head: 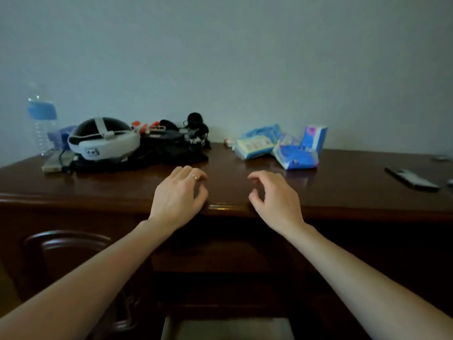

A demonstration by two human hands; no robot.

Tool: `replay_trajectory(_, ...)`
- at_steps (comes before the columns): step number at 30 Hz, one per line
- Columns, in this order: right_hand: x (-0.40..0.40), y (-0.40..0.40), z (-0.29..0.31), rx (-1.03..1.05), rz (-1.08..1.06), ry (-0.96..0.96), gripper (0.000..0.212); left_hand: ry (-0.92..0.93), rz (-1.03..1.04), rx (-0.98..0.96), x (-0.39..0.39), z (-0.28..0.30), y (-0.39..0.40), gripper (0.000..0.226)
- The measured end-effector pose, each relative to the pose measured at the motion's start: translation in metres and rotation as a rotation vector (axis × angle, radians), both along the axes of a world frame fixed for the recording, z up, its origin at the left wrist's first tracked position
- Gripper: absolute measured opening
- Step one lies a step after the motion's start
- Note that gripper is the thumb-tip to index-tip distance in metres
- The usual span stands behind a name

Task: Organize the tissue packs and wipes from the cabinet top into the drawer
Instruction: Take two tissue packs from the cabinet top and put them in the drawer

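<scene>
Several blue and white tissue and wipe packs lie on the dark wooden cabinet top (343, 190), right of centre near the wall. A flat wipes pack (256, 146) is the leftmost, a crumpled blue tissue pack (295, 157) lies in front, and a small upright pack (314, 136) stands behind it. My left hand (180, 195) and my right hand (274, 196) hover over the front edge, fingers loosely curled, holding nothing. Both are well short of the packs. A pale open drawer (228, 327) shows at the bottom, below my arms.
At the back left sit a white and black headset (103, 139), tangled black cables and gear (179, 141) and a clear water bottle (41, 121). A dark phone (411, 179) lies at the right. A carved cabinet door (66, 253) is lower left.
</scene>
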State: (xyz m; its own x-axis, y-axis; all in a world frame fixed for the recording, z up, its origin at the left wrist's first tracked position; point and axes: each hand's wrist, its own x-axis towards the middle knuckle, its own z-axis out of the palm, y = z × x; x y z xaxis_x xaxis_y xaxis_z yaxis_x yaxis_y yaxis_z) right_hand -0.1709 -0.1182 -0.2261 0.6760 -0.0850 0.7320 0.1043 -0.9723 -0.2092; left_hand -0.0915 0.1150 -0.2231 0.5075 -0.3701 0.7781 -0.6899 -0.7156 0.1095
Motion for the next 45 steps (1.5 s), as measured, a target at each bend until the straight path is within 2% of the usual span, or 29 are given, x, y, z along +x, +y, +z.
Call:
replay_trajectory(3, 0.034, -0.037, 0.015, 0.110, -0.175, 0.383, 0.055, 0.172, 0.005, 0.050, 0.032, 0.011, -0.030, 0.026)
replay_trajectory(5, 0.054, -0.057, 0.018, 0.173, -0.238, 0.524, 0.067, 0.257, -0.003, 0.082, 0.051, 0.012, -0.055, 0.031)
replay_trajectory(8, 0.082, -0.083, 0.018, -0.018, -0.269, 0.499, 0.072, 0.347, -0.025, 0.176, 0.078, 0.008, -0.096, 0.043)
replay_trajectory(10, 0.100, -0.102, 0.024, -0.075, -0.323, 0.505, 0.076, 0.336, -0.028, 0.223, 0.094, 0.006, -0.122, 0.053)
replay_trajectory(14, 0.132, -0.144, 0.029, 0.012, -0.469, 0.616, 0.080, 0.260, 0.008, 0.221, 0.132, 0.005, -0.165, 0.063)
replay_trajectory(18, 0.152, -0.171, 0.012, 0.131, -0.457, 0.773, 0.074, 0.310, 0.081, 0.270, 0.180, 0.001, -0.210, 0.076)
replay_trajectory(20, 0.157, -0.175, 0.006, 0.103, -0.456, 0.745, 0.072, 0.386, 0.113, 0.300, 0.201, 0.000, -0.227, 0.080)
replay_trajectory(22, 0.157, -0.176, 0.006, 0.084, -0.443, 0.703, 0.066, 0.455, 0.100, 0.281, 0.214, 0.002, -0.238, 0.067)
replay_trajectory(24, 0.155, -0.175, 0.007, 0.074, -0.410, 0.673, 0.056, 0.406, 0.101, 0.252, 0.219, 0.005, -0.242, 0.047)
replay_trajectory(26, 0.150, -0.171, 0.008, 0.070, -0.376, 0.648, 0.048, 0.304, 0.122, 0.279, 0.211, 0.006, -0.239, 0.038)
replay_trajectory(30, 0.131, -0.154, 0.014, 0.036, -0.324, 0.563, 0.031, 0.207, 0.087, 0.291, 0.170, 0.007, -0.207, 0.036)
replay_trajectory(36, 0.060, -0.095, 0.018, -0.131, -0.225, 0.482, 0.019, 0.304, -0.018, 0.197, 0.053, 0.010, -0.121, 0.030)
replay_trajectory(39, 0.004, -0.049, -0.001, -0.071, -0.116, 0.295, 0.014, 0.218, -0.047, 0.015, -0.028, -0.011, -0.082, 0.028)
replay_trajectory(41, -0.038, -0.018, -0.028, 0.086, -0.061, 0.085, 0.014, 0.241, -0.054, -0.217, -0.077, -0.036, -0.055, 0.027)
replay_trajectory(43, -0.078, 0.006, -0.065, 0.222, 0.029, -0.077, 0.009, 0.426, -0.105, -0.472, -0.118, -0.074, -0.032, 0.029)
replay_trajectory(45, -0.108, 0.021, -0.108, 0.258, 0.131, -0.110, 0.012, 0.678, -0.175, -0.664, -0.144, -0.125, -0.016, 0.025)
